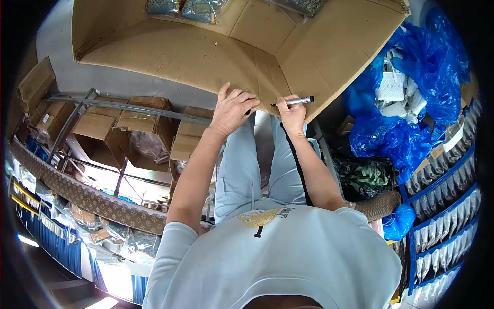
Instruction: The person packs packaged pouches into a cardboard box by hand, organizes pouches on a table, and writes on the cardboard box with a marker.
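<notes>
A large open cardboard box (180, 56) spreads in front of me, its near edge by both hands. My right hand (293, 117) is closed on a marker pen (296, 101) with a pale barrel and black end. The pen lies almost level, its dark tip pointing left, near the box wall. My left hand (232, 109) is at the box's near edge, fingers bent over the cardboard. A small black piece, which looks like the marker cap (248, 112), shows at its fingertips; most of it is hidden.
Plastic-wrapped patterned items (200, 9) lie inside the box. At right, a blue plastic bag (381, 139) holds white handbags (391, 86), beside a black bag (365, 177) and a hanging pocket rack (445, 206). Cardboard boxes (141, 121) fill a metal shelf (139, 107) at left.
</notes>
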A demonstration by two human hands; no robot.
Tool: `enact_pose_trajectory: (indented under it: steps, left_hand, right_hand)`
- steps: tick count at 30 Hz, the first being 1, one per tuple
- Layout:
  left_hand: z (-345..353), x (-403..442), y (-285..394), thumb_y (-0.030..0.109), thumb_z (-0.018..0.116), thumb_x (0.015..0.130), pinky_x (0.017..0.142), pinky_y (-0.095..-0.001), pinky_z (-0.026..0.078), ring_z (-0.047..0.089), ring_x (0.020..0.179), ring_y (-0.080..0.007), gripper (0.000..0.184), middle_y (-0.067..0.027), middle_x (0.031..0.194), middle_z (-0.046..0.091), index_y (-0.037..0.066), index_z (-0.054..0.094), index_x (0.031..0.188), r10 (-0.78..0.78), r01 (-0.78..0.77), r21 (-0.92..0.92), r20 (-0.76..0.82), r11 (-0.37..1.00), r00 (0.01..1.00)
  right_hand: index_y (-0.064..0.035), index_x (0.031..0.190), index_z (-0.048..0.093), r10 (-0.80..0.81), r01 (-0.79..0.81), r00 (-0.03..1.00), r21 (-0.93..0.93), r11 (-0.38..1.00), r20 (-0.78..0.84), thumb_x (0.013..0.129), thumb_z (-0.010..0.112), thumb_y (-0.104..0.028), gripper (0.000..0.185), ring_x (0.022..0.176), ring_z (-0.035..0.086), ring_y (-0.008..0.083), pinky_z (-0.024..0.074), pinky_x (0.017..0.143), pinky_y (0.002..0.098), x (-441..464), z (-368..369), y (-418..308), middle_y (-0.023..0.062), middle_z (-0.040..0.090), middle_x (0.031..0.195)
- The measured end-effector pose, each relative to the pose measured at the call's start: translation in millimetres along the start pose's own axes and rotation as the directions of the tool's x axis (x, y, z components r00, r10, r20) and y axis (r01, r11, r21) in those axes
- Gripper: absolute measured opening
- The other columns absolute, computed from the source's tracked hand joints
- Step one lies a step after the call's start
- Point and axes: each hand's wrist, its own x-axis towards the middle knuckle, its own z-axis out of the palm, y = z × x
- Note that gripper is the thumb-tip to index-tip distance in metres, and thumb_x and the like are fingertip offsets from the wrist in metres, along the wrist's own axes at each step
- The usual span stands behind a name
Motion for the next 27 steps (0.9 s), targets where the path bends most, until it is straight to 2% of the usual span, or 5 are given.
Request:
enact_pose_trajectory:
  steps: [9, 11, 14, 20, 27]
  left_hand:
    - [0.0, 0.4, 0.0, 0.022, 0.065, 0.074, 0.104, -0.0444, 0.022, 0.051, 0.097, -0.0098, 0.019, 0.0105, 0.098, 0.059, 0.022, 0.065, 0.093, 0.002, -0.002, 0.013, 0.008, 1.0, 1.0]
    - [0.2, 2.1, 0.2, 0.024, 0.064, 0.075, 0.104, -0.0441, 0.022, 0.051, 0.097, -0.0098, 0.018, 0.0105, 0.098, 0.059, 0.023, 0.065, 0.093, 0.0, 0.0, 0.037, 0.006, 0.999, 1.0]
    - [-0.5, 4.1, 0.7, 0.025, 0.063, 0.076, 0.104, -0.0435, 0.022, 0.051, 0.097, -0.0096, 0.017, 0.0105, 0.097, 0.059, 0.024, 0.065, 0.092, -0.005, 0.005, 0.036, -0.004, 0.999, 1.0]
    - [-1.1, 2.8, 1.2, 0.026, 0.063, 0.077, 0.104, -0.043, 0.022, 0.051, 0.097, -0.0095, 0.016, 0.0106, 0.097, 0.059, 0.023, 0.065, 0.092, -0.007, 0.007, 0.035, 0.005, 0.999, 1.0]
    - [0.0, 1.5, 0.4, 0.028, 0.063, 0.077, 0.104, -0.0432, 0.022, 0.051, 0.097, -0.0093, 0.016, 0.0103, 0.097, 0.059, 0.023, 0.065, 0.093, -0.01, 0.009, 0.049, 0.018, 0.999, 1.0]
  right_hand:
    - [-0.0013, 0.071, 0.052, -0.015, 0.013, 0.999, 0.087, 0.996, 0.028, 0.076, 0.064, -0.012, 0.017, 0.054, 0.048, 0.0063, 0.0425, 0.053, 0.0238, -0.1, -0.3, 11.2, 0.0024, 0.055, 0.057]
    - [-0.0012, 0.072, 0.052, 0.096, -0.095, 0.995, 0.305, 0.948, 0.013, 0.077, 0.064, -0.011, 0.016, 0.054, 0.048, 0.0059, 0.0419, 0.053, 0.0231, -1.8, -4.0, -2.3, 0.0018, 0.055, 0.058]
    - [-0.0008, 0.073, 0.052, 0.014, -0.007, 0.999, 0.173, 0.985, -0.038, 0.078, 0.063, -0.012, 0.016, 0.055, 0.049, 0.0058, 0.0425, 0.054, 0.0226, 3.0, -6.4, 10.7, 0.0017, 0.055, 0.059]
    - [-0.0006, 0.074, 0.053, 0.015, -0.011, 0.999, 0.092, 0.996, -0.044, 0.078, 0.064, -0.013, 0.017, 0.056, 0.05, 0.0056, 0.0434, 0.056, 0.0223, 4.2, -4.4, 17.0, 0.0021, 0.056, 0.06]
    - [-0.0006, 0.074, 0.054, 0.031, -0.028, 0.999, 0.109, 0.994, -0.023, 0.078, 0.065, -0.015, 0.018, 0.056, 0.051, 0.007, 0.0441, 0.056, 0.0234, 2.5, -2.6, 13.2, 0.0037, 0.057, 0.059]
